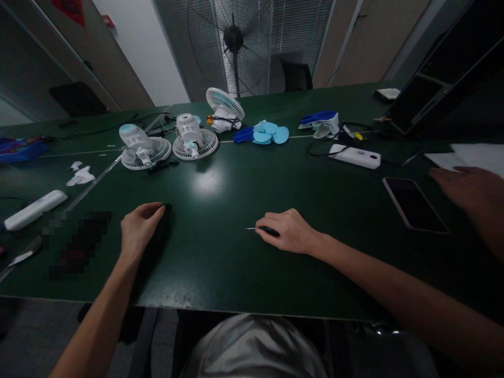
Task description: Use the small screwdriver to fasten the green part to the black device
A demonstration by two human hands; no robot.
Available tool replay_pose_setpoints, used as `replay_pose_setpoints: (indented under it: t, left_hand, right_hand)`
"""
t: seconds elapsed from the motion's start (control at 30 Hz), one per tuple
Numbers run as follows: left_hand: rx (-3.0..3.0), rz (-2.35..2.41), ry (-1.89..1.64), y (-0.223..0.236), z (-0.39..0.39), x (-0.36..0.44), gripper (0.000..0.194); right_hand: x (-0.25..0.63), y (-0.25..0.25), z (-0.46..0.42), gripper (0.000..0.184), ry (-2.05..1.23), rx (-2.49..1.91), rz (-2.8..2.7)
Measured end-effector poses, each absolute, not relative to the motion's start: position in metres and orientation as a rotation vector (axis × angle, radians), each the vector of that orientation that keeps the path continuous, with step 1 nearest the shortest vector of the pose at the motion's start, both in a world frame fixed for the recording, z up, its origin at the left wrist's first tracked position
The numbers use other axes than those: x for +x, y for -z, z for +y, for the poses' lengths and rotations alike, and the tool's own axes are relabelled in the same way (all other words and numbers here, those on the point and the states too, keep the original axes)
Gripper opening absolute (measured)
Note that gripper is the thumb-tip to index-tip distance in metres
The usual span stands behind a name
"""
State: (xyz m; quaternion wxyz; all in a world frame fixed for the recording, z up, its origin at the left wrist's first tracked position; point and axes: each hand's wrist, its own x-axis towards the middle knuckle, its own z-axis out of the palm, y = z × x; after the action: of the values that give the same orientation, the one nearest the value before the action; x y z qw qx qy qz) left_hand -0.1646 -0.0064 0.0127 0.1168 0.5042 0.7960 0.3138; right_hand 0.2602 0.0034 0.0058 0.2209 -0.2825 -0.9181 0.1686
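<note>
My right hand (289, 231) rests on the dark green table (220, 262) with its fingers closed round a small screwdriver (260, 229), whose thin metal tip points left. My left hand (138, 227) lies on the table to the left, fingers curled over a small dark object (167, 208) that I cannot make out. Three small white desk fans stand farther back: one with a light blue cap (140, 147), one lying face down (195, 137), and one upright (225, 107). Loose blue fan blades (270, 132) lie beside them.
A dark phone (414, 203) lies at the right, with another person's hand (468, 185) next to it. A white power strip (355, 156) and cables sit beyond. A white bar-shaped device (34, 209) lies at the left. A large floor fan (233, 42) stands behind the table.
</note>
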Motion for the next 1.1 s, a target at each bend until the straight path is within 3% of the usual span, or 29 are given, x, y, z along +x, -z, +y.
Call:
replay_pose_setpoints:
  t: [0.77,0.87,1.1]
  left_hand:
    - [2.03,2.37,-0.821,-0.008,-0.008,-0.164,0.037]
    - [2.189,2.433,-0.67,-0.011,-0.01,-0.157,0.038]
    - [2.553,2.426,0.052,-0.018,-0.023,-0.127,0.044]
  right_hand:
    - [0.26,-0.006,0.003,0.026,-0.431,-0.792,-2.552]
    - [0.26,-0.006,0.003,0.025,-0.451,-0.788,-2.547]
    - [0.26,-0.005,0.004,0.026,-0.45,-0.771,-2.544]
